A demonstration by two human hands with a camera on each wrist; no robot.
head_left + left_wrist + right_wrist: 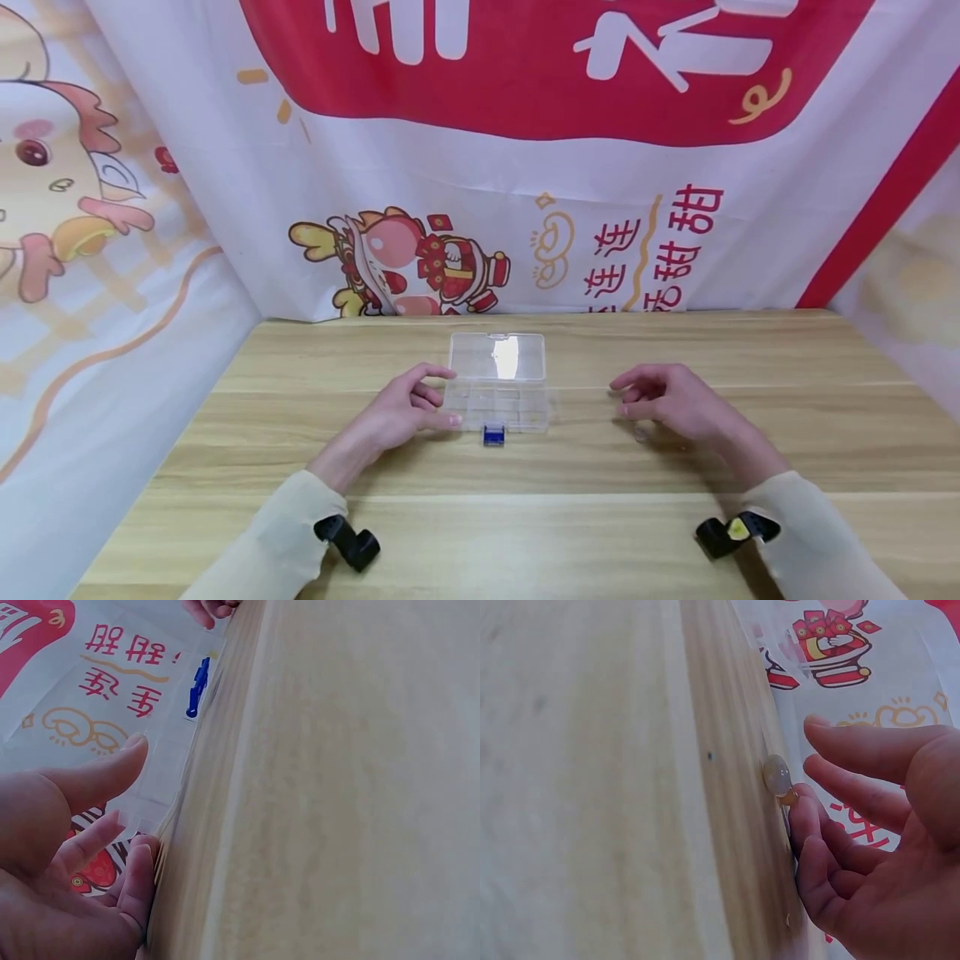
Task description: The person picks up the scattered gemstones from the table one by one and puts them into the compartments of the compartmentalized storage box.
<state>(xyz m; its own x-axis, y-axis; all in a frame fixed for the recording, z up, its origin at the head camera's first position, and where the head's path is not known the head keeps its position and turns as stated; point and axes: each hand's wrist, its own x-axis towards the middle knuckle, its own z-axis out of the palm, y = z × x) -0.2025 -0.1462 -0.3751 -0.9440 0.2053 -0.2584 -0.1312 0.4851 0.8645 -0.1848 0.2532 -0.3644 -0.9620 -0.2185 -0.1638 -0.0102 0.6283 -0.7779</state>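
Observation:
A clear plastic divided box (495, 404) lies on the table with its lid (480, 354) raised at the back and a blue latch (493, 435) in front. My left hand (408, 408) is at the box's left edge, thumb and forefinger spread along it, fingers relaxed. In the left wrist view the blue latch (198, 688) shows beyond the thumb. My right hand (671, 400) rests to the right of the box, fingers loosely bent, with nothing between thumb and forefinger. Beside its fingers a small, clear rounded piece (777, 775) and a tiny amber one (789, 796) lie on the table.
The wood-grain table (495, 533) runs back to a printed cloth (525, 175). Another cloth (150, 333) hangs along the left. A tiny clear piece (788, 920) lies nearer the right wrist.

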